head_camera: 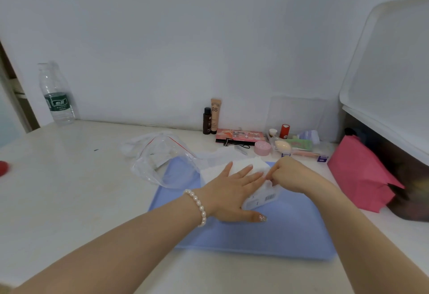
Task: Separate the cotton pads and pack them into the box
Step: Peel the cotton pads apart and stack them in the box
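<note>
On the blue mat point(290, 231), the left hand point(228, 191) is pressing flat, fingers released, on the cotton pads point(241, 166) while the right hand point(289, 174) is pinching their packet point(261, 197); a hard tug could be scattering pads across the counter point(81, 189).

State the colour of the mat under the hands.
Light blue mat, seen in the head view.

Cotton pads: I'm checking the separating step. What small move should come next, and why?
Probably the right hand should peel the pinched edge up and away. The left hand lies flat on the white cotton pads and their packet on the blue mat, steadying them, while the right pinches at their edge.
</note>
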The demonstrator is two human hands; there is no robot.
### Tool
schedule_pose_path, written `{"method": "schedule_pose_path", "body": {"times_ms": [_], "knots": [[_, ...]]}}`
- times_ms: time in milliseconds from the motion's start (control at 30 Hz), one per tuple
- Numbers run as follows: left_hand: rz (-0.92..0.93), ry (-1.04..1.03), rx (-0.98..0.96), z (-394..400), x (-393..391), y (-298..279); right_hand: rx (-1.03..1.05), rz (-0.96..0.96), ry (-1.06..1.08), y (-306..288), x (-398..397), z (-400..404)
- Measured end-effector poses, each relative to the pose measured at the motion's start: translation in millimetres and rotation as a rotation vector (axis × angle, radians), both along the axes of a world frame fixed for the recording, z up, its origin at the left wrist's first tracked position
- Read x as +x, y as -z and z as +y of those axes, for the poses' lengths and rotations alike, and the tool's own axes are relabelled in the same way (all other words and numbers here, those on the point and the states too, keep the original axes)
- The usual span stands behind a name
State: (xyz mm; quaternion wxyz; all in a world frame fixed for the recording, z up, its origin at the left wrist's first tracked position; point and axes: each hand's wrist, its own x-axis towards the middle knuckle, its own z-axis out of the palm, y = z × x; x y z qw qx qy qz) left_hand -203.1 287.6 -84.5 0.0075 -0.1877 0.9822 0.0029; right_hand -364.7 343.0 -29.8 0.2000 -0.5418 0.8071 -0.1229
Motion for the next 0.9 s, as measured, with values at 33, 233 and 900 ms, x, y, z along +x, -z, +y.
{"method": "schedule_pose_path", "body": {"times_ms": [33, 233, 900], "knots": [[-0.016, -0.008, 0.005, 0, -1, 2, -0.014, -0.036, 0.011, -1, 0, 1], [0.126, -0.034, -0.023, 1, 8, -2, -0.161, -0.2, 0.091, -1, -3, 3], [0.259, -0.158, 0.018, 5, 4, -18, -0.194, 0.129, 0.18, 17, -7, -2]]}}
